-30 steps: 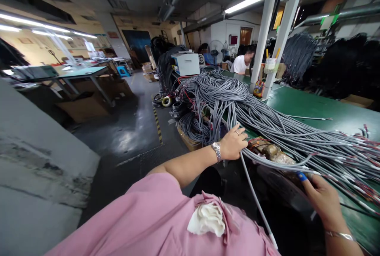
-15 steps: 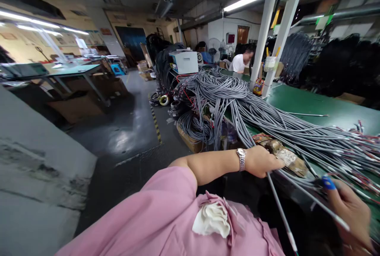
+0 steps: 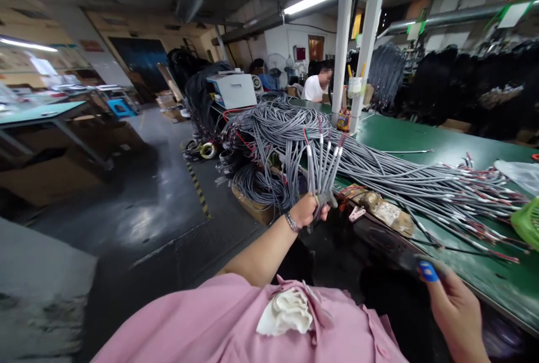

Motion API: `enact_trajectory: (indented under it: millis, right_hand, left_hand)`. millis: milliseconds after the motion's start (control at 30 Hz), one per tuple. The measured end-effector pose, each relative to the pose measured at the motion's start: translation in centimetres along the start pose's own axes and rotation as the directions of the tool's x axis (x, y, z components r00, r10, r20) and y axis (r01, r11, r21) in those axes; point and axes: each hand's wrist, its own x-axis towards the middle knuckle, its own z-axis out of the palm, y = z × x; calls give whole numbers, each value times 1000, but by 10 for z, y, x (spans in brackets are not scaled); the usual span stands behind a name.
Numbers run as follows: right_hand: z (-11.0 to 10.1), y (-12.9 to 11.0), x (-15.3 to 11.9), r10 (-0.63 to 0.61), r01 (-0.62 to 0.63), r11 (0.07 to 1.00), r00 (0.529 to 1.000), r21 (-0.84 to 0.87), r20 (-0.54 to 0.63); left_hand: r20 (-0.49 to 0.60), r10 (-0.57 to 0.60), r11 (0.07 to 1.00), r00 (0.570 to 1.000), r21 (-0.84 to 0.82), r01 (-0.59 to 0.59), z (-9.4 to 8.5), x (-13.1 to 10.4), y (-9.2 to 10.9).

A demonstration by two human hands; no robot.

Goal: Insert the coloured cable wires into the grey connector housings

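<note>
Green table (image 3: 404, 134), left hand (image 3: 307, 211) fisted around cables (image 3: 323, 180)

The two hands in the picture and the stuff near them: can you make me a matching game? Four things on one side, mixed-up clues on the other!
Things:
1. Left hand
2. Right hand
3. Small blue plastic stool
4. Crumpled white wad

Clues:
A. Against the front of the pink shirt
B. Has a bright blue wrap near one fingertip
C. On the shiny dark gray floor, over to the left
D. Closed around a bunch of thin round gray cables

Right pairs: 1-D, 2-B, 3-C, 4-A
</note>
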Motion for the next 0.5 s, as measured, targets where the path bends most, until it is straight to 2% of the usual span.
enact_trajectory:
  millis: [100, 167, 267, 367, 400, 500]
  right_hand:
    - [35, -43, 21, -59, 14, 986, 963, 169, 263]
    - [60, -74, 32, -135, 12, 960, 894, 279, 428]
    - [99, -111, 41, -166, -25, 952, 797, 306, 580]
    - [135, -131, 44, -195, -113, 913, 723, 393, 662]
    - [143, -135, 45, -207, -151, 887, 715, 437, 668]
    - [160, -147, 47, -219, -241, 792, 746, 562, 628]
  left_hand:
    - [67, -107, 988, 992, 120, 98, -19, -26, -19]
    - [89, -147, 972, 985, 196, 127, -25, -37, -31]
    - [109, -151, 959, 982, 257, 119, -31, -43, -44]
    - [166, -153, 964, 974, 240, 110, -37, -43, -55]
    - [186, -162, 965, 969, 236, 116, -39, -42, -59]
    - [228, -206, 952, 952, 270, 141, -47, -38, -70]
